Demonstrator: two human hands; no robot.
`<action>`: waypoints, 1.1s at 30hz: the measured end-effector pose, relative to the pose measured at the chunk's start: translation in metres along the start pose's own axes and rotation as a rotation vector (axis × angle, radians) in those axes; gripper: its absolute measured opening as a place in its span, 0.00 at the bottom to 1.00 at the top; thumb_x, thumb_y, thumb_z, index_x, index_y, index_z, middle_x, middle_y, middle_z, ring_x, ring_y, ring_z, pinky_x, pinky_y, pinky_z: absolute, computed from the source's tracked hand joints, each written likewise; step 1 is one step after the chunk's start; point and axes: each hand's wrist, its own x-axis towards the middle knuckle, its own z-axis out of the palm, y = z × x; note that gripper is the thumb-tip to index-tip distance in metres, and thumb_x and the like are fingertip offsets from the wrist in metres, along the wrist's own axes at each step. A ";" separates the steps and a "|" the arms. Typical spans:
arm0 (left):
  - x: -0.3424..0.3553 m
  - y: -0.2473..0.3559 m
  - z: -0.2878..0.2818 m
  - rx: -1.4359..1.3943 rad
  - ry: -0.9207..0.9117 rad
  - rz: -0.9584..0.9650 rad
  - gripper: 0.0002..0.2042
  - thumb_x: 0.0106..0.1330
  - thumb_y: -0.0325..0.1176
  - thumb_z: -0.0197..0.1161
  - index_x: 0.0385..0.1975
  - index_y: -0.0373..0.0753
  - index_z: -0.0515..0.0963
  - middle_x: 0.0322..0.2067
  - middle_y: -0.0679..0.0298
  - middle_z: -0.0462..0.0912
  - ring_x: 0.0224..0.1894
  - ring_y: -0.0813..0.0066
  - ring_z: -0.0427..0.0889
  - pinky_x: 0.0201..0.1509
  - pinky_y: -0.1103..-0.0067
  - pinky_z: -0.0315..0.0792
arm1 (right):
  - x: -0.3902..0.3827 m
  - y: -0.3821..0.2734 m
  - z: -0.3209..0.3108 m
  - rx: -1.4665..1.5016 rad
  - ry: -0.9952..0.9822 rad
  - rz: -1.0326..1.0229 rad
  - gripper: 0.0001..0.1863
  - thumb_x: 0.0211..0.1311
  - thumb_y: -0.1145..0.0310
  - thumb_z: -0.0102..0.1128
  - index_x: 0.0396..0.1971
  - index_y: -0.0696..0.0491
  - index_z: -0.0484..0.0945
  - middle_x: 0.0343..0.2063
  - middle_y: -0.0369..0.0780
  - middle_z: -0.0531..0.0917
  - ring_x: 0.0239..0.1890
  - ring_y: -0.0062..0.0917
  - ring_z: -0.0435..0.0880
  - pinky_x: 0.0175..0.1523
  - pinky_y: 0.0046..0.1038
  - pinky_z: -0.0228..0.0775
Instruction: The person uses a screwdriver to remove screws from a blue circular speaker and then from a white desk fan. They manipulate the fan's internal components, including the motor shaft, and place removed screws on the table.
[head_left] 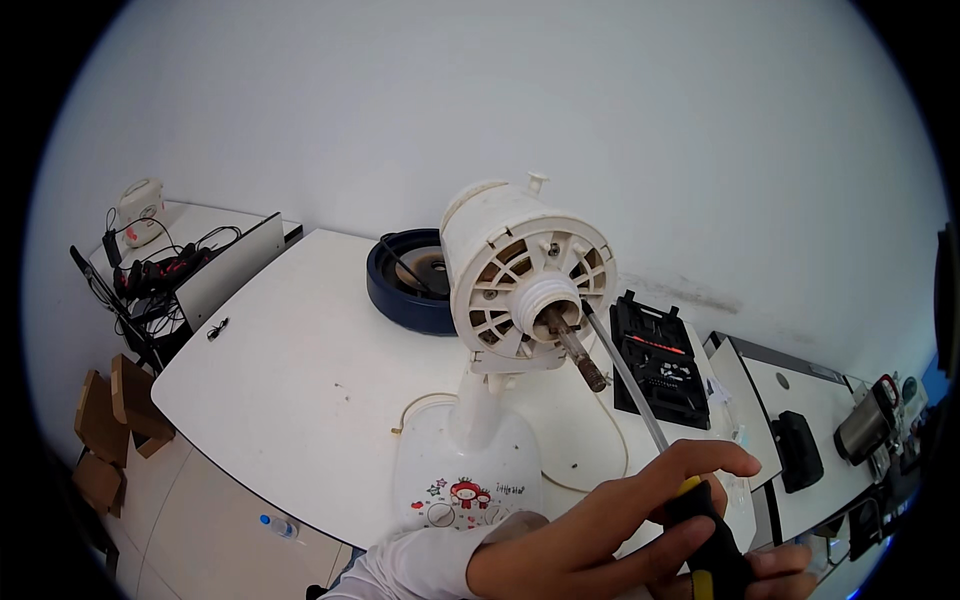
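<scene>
Left hand (pixel 585 545) is clamped round the black-and-yellow handle of a long screwdriver (pixel 650 420), with a white sleeve (pixel 418 565) entering at the near edge. Two fingers on the handle's right side look like the right hand's (pixel 782 566); most of that hand is cut off, so I cannot tell how it grips.

From the left, cardboard boxes (pixel 140 405) and a plastic bottle (pixel 280 526) are on the floor (pixel 210 510). On the white bench (pixel 290 350), a dark blue round tub (pixel 405 308) sits partly behind a desk fan (pixel 480 410). The fan's motor housing (pixel 480 225) is bare of blades and guard, its slotted face turned toward the near right. A brown-stained motor shaft (pixel 579 357) juts out through the threaded collar (pixel 527 297) that way.

The housing lies far and left of both hands, and the left hand is nearer to it. The screwdriver's long axis slants from near right to far left, beside the motor shaft, its tip at the face just right of the collar; whether it sits in a screw, I cannot tell. Farther right, an open black tool case (pixel 655 350) rests on the bench.
</scene>
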 end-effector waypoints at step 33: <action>0.002 -0.021 0.003 -0.005 -0.037 0.152 0.16 0.72 0.32 0.46 0.56 0.38 0.58 0.41 0.63 0.68 0.39 0.81 0.71 0.42 0.83 0.68 | 0.011 -0.018 0.011 -0.106 -0.032 0.211 0.32 0.55 0.54 0.64 0.58 0.39 0.59 0.53 0.52 0.65 0.47 0.43 0.75 0.41 0.28 0.79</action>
